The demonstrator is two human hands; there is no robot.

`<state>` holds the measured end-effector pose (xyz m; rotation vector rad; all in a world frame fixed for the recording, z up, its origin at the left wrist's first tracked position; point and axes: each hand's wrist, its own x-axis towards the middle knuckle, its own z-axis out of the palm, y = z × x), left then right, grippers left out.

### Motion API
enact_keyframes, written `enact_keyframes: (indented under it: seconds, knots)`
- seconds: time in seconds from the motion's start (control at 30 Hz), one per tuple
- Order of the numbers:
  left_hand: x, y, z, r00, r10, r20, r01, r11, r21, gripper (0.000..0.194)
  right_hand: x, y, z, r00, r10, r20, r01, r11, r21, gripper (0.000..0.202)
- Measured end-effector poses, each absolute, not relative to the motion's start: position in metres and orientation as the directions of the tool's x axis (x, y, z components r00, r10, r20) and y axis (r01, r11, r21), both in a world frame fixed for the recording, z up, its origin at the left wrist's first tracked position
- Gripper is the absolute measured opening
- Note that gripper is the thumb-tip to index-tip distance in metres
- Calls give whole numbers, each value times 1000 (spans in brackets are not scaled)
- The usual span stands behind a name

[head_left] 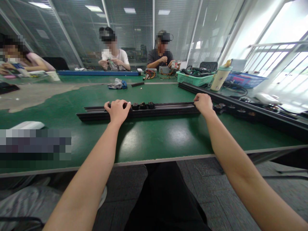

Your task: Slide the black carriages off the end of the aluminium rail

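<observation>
Touching one black track [173, 112], two bare hands [118, 110]

Bare forearms [99, 157], plain black trousers [167, 199]

We look out from eye height through one wide camera worn on the head, facing forward and down across the bench [154, 141]. Our left hand [117, 110] and right hand [203, 103] sit near, at mid-frame. Our dark-clad legs [166, 202] fill the bottom centre; the glass partition [134, 29] stands well away along the top.
</observation>
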<state>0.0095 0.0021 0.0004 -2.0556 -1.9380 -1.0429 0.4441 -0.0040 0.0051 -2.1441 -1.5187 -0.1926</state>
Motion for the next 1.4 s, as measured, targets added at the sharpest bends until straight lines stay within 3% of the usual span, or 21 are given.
enact_keyframes:
  seconds: [1.07, 1.4]
  knots:
    - [10, 0, 1, -64, 829, 555, 917, -170, 360, 31, 445, -10, 7, 413, 810, 416, 886, -252, -388, 27]
    - [11, -1, 3, -69, 828, 556, 917, -166, 362, 30, 445, -11, 8, 436, 813, 385, 883, -304, -358, 29]
